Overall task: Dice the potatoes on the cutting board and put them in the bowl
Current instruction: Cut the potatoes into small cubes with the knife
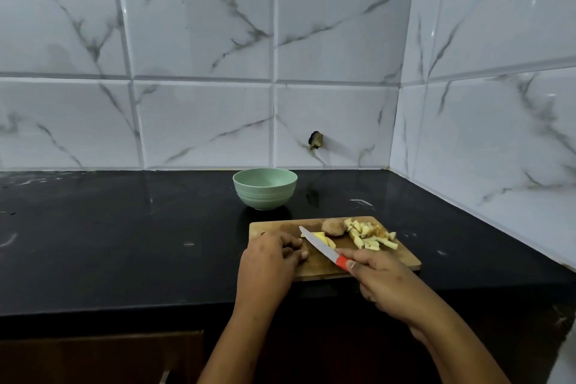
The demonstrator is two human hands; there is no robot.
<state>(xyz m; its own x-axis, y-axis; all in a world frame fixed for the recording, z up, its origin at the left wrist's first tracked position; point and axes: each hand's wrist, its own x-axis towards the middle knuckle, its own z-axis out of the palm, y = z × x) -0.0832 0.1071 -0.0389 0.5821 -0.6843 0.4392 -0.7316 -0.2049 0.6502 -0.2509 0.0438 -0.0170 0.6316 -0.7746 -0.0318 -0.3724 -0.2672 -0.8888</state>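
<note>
Right hand (pixel 385 285) grips the knife (pixel 316 242) above the cutting board's (pixel 400 259) potato strips (pixel 328 241); the left hand (pixel 272 257) rests curled beside them, its hold unclear.

The bowl (pixel 265 188) sits on the counter (pixel 124 243) behind the left fingers (pixel 293 243). On the board (pixel 402 262), slices (pixel 326 240) lie just right of them (under the knife (pixel 321 246)); potato (pixel 333 227) and dice (pixel 371 235) farther right.

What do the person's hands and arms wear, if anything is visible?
The left hand and the right hand are bare: no gloves, rings, watch or bracelets show. Both forearms are bare too; no sleeve is in view.
</note>
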